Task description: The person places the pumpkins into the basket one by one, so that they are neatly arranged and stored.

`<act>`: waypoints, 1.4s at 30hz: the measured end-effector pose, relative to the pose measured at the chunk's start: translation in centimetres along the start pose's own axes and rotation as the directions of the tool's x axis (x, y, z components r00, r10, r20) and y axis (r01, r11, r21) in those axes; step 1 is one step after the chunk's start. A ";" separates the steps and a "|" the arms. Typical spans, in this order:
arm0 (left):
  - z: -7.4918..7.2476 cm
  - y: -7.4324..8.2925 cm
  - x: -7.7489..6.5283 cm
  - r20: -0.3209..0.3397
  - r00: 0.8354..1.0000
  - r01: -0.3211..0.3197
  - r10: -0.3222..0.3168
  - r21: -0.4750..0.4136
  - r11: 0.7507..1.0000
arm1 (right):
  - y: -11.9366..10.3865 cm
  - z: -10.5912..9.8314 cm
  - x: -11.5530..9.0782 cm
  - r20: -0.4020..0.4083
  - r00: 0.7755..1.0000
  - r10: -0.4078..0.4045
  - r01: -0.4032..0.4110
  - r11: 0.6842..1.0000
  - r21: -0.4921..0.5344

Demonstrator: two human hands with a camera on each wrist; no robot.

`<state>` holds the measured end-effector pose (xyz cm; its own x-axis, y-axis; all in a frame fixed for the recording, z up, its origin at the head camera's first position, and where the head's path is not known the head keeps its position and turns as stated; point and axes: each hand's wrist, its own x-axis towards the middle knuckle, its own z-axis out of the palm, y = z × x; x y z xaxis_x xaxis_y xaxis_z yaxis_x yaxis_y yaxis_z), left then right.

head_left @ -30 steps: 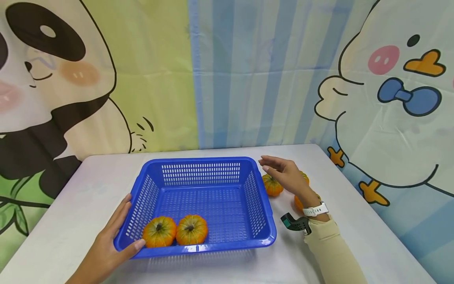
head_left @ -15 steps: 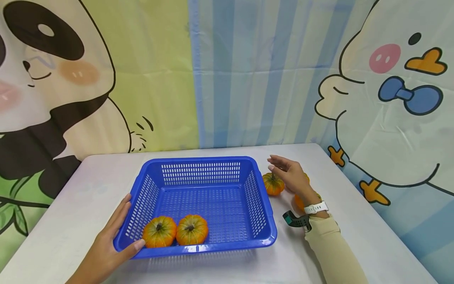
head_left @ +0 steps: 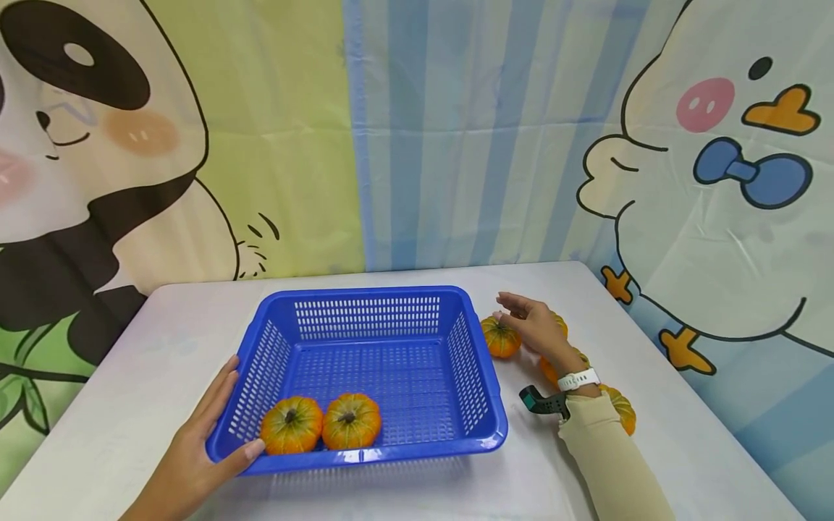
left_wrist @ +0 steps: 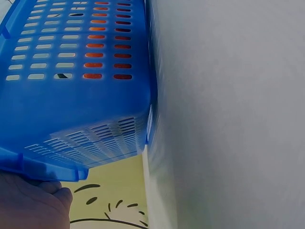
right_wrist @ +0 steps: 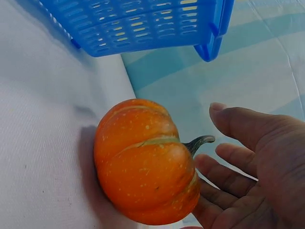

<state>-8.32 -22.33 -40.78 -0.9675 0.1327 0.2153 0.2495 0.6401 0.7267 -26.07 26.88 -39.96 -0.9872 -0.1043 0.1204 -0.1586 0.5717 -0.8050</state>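
Note:
A blue plastic basket (head_left: 430,450) with slotted sides stands on the white table. Two small orange pumpkins (head_left: 352,422) sit side by side in its near left corner. My left hand (head_left: 195,445) holds the basket at that corner, thumb over the rim and fingers along the outside. To the right of the basket, a pumpkin (head_left: 500,340) rests on the table. My right hand (head_left: 539,329) is beside it with fingers spread; in the right wrist view the thumb and fingers are apart, close to its dark stem (right_wrist: 199,143).
More pumpkins lie on the table beyond and under the right forearm: one behind the hand (head_left: 560,325), one by the wrist (head_left: 549,370), another beside the sleeve (head_left: 620,409). A black strap device (head_left: 544,402) sticks out from the right wrist. A printed curtain (head_left: 430,145) hangs behind the table.
My right hand has moved right, away from the basket rim, and down toward the pumpkin beside it. The left hand and the basket stay in place.

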 end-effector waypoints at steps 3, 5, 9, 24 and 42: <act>0.0 0.0 -0.1 -0.006 1.000 -0.012 0.012 -0.011 1.000 | 0.3 0.0 0.0 0.024 1.000 0.017 -0.016 1.000 -0.003; 0.0 0.0 -0.2 -0.007 1.000 -0.012 0.012 -0.011 1.000 | 0.5 0.0 0.1 0.041 0.998 0.040 -0.040 0.999 -0.006; 0.0 0.1 -0.2 -0.004 1.000 -0.005 0.005 -0.009 1.000 | 0.8 0.0 0.1 0.068 0.993 0.101 -0.102 0.995 0.006; -0.1 0.1 0.1 0.004 1.000 0.022 -0.022 0.009 1.000 | 0.9 0.2 0.1 0.151 0.977 0.150 -0.134 0.985 -0.108; 0.0 0.0 0.3 -0.009 1.000 0.021 -0.021 0.055 0.998 | 0.6 0.4 -0.1 0.181 0.978 0.106 -0.074 0.982 -0.173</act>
<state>-8.57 -22.33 -40.72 -0.9720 0.1127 0.2060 0.2264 0.6834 0.6941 -26.02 26.86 -40.68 -0.9792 -0.1892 -0.0728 -0.0852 0.7101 -0.6989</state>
